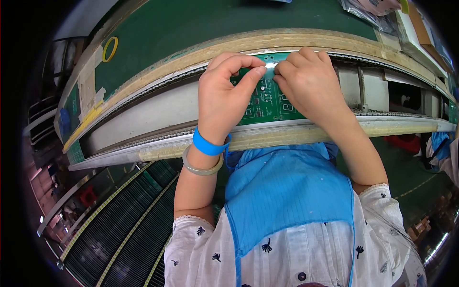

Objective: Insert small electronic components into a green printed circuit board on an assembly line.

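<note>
A green circuit board (pixel 270 103) with white printed markings lies across the rails of a conveyor in front of me. Over its left part is my left hand (pixel 227 83), thumb and forefinger pinched together near the far edge; whatever they hold is too small to make out. My right hand (pixel 306 81) bends over the board's right part, its fingers curled and thumb pressed in, with the fingertips partly hidden. A blue wrist strap (pixel 208 143) and a pale bangle (pixel 202 165) circle my left wrist.
The conveyor's chain-lined near rail (pixel 177 149) runs between me and the board. Beyond the far rail lies a green work surface (pixel 201 26), with a yellow tape ring (pixel 110 49) at its left. A rack of closely stacked dark boards (pixel 119 225) stands at lower left. Plastic bags (pixel 368 14) lie at far right.
</note>
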`<state>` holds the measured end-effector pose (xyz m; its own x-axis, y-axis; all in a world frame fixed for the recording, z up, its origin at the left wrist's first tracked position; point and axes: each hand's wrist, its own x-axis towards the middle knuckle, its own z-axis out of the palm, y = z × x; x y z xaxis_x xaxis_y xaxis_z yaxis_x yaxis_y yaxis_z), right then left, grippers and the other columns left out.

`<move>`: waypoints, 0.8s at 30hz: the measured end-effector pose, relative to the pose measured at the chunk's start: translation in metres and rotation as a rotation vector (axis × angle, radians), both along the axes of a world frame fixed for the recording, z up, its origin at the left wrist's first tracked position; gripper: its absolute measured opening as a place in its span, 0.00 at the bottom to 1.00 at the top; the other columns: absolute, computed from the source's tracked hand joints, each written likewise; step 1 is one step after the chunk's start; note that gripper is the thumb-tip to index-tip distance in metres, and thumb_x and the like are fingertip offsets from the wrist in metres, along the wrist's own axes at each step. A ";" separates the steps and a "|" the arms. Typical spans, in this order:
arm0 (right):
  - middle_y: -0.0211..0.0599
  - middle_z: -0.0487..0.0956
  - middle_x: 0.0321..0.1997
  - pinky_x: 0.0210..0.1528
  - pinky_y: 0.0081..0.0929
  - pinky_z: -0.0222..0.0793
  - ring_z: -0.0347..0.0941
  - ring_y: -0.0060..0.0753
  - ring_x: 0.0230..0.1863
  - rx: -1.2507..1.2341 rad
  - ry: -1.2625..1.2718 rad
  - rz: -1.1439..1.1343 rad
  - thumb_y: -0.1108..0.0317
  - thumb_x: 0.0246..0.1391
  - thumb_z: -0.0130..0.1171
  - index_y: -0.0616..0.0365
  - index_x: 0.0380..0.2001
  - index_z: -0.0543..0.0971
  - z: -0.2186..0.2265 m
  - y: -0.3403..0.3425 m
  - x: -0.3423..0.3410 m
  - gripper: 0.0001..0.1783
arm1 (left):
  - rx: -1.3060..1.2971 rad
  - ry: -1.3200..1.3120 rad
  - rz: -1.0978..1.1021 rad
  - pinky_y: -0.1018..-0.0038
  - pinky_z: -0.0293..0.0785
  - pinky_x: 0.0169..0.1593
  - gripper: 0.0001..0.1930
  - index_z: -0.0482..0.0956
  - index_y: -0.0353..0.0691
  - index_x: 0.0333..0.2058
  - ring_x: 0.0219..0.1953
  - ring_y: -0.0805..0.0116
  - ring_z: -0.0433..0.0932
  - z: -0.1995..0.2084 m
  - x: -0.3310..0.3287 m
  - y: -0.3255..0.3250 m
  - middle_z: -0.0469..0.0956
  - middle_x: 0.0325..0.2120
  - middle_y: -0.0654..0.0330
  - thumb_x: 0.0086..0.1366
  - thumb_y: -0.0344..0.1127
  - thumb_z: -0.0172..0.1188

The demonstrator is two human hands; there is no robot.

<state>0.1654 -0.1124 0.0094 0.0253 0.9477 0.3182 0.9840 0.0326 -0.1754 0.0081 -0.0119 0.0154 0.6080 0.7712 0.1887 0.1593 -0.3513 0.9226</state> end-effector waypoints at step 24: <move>0.33 0.79 0.31 0.42 0.38 0.63 0.73 0.40 0.39 0.163 0.264 -0.127 0.64 0.53 0.62 0.54 0.31 0.82 -0.011 -0.017 0.039 0.06 | 0.703 0.322 -0.012 0.64 0.62 0.43 0.02 0.84 0.44 0.25 0.37 0.60 0.70 -0.018 0.030 -0.004 0.75 0.31 0.64 0.51 0.29 0.68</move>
